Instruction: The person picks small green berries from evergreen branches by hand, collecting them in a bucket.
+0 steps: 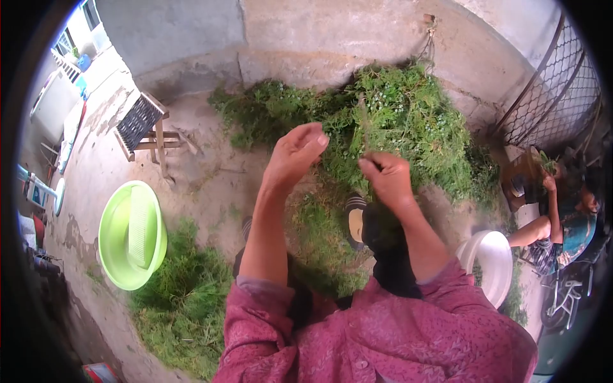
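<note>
My left hand (pixel 295 156) is raised in front of me, its fingers loosely bent and the thumb a little apart; I see nothing in it. To its right, my right hand (pixel 391 182) is closed around a thin twig (pixel 364 124) that points upward, blurred against the foliage. Beyond both hands lies a big heap of cut evergreen branches (pixel 408 121) with flat green sprays and small pale cones, against the wall. Loose green sprigs (pixel 319 236) cover the ground between my feet.
At left stand a light green basin (pixel 112 246) with a perforated basket (pixel 140 226) in it, and a woven-seat stool (pixel 137 124). Another green pile (pixel 185 306) lies near my left side. A white tub (pixel 495 265) is at right, near a seated person (pixel 568 230) holding a sprig.
</note>
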Tool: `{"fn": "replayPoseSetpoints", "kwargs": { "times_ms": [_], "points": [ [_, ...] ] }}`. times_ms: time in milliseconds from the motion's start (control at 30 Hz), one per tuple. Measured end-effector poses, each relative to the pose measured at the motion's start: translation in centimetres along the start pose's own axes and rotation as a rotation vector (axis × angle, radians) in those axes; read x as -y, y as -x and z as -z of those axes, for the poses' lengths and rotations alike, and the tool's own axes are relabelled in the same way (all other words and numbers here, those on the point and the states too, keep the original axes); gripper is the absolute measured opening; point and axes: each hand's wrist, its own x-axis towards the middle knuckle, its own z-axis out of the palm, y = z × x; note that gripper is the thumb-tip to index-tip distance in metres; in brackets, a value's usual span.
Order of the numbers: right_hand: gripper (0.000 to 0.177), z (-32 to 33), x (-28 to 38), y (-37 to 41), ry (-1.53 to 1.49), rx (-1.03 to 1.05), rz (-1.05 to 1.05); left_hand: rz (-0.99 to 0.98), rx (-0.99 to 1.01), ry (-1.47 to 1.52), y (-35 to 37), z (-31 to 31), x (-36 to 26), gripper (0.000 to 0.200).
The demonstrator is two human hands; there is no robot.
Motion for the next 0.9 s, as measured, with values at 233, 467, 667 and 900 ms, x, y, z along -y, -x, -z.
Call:
{"fn": "replayPoseSetpoints", "kwargs": {
  "times_ms": [233, 467, 667, 900],
  "points": [
    [0.014, -5.6, 2.5, 2.4, 0.052, 0.202, 0.227, 0.093, -0.277, 0.423, -0.9, -2.5, 1.7, 0.018],
    [0.021, -2.3, 0.0, 1.5, -0.346, 0.335, -0.288, 0.122, -0.241, 0.619, -0.1, -0.3, 0.1, 0.015],
    [0.029, -0.4, -0.1, -0.3, -1.082, 0.143, -0.702, 0.172, -0.14, 0.588, -0.1, -1.1, 0.2, 0.011],
    [0.037, -1.2, 0.2, -1.4, -1.247, 0.276, -0.588, 0.244, -0.126, 0.567, 0.0, -1.2, 0.3, 0.013]
  ]
}}
